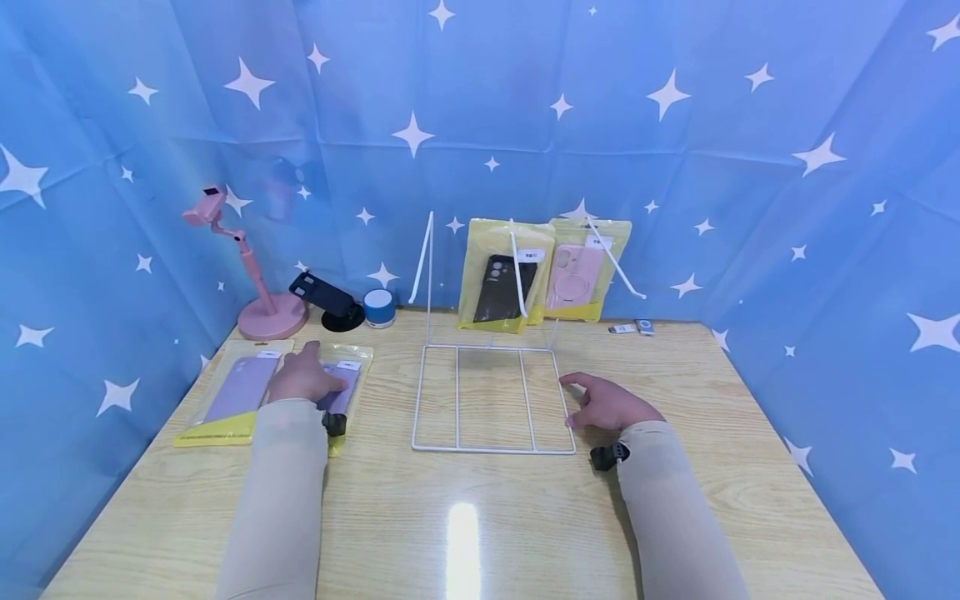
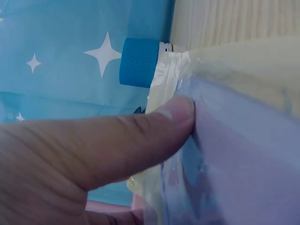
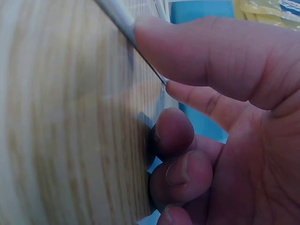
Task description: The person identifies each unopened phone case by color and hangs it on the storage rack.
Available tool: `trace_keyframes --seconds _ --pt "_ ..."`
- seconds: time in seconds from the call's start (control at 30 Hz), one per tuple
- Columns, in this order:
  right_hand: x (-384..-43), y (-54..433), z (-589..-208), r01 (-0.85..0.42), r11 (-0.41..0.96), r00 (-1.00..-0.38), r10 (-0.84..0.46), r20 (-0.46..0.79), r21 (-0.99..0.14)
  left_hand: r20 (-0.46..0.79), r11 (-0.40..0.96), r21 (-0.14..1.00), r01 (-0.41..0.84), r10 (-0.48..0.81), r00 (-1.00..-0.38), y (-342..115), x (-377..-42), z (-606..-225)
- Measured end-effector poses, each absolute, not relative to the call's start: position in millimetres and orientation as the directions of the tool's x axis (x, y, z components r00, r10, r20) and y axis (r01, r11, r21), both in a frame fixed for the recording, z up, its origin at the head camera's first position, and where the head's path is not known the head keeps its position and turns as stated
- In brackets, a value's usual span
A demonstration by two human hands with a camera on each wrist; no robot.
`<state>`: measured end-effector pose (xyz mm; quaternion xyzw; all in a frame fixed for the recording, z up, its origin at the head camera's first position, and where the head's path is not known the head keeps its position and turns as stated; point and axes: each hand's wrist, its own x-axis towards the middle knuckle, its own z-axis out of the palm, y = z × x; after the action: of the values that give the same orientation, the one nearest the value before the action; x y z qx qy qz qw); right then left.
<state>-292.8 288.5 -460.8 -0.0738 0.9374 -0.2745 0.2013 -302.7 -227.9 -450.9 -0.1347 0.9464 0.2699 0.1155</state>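
Observation:
My left hand [image 1: 303,375] pinches the top edge of a clear, yellow-trimmed bag holding a purple phone case [image 1: 347,385]. In the left wrist view the thumb [image 2: 159,123] presses on the bag's seal, beside the pale purple case [image 2: 253,154]. My right hand [image 1: 611,402] is at the right side of a white wire display rack [image 1: 492,451]. Its thumb and index fingertips touch the base wire [image 3: 123,29], while the other fingers are bent close to the tabletop.
Another bagged purple phone case [image 1: 242,387] lies at left. On the rack's hooks hang bagged black [image 1: 504,287] and pink [image 1: 573,277] cases. Behind stand a pink stand [image 1: 272,317], a black phone on a holder [image 1: 326,296] and a blue speaker [image 1: 379,310]. Two small items [image 1: 621,329] lie back right.

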Motion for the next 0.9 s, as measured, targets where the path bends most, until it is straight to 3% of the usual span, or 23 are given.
trace_keyframes --seconds 0.4,0.9 --pt "-292.6 289.7 -463.3 -0.017 0.835 -0.907 -0.244 -0.343 -0.550 -0.320 0.771 0.550 -0.321 -0.161 -0.934 -229.0 -308.2 -459.1" --pt "-292.6 289.7 -463.2 -0.018 0.836 -0.909 -0.243 -0.340 -0.549 -0.259 0.749 0.613 -0.251 -0.109 -0.960 -224.4 -308.4 -453.3"
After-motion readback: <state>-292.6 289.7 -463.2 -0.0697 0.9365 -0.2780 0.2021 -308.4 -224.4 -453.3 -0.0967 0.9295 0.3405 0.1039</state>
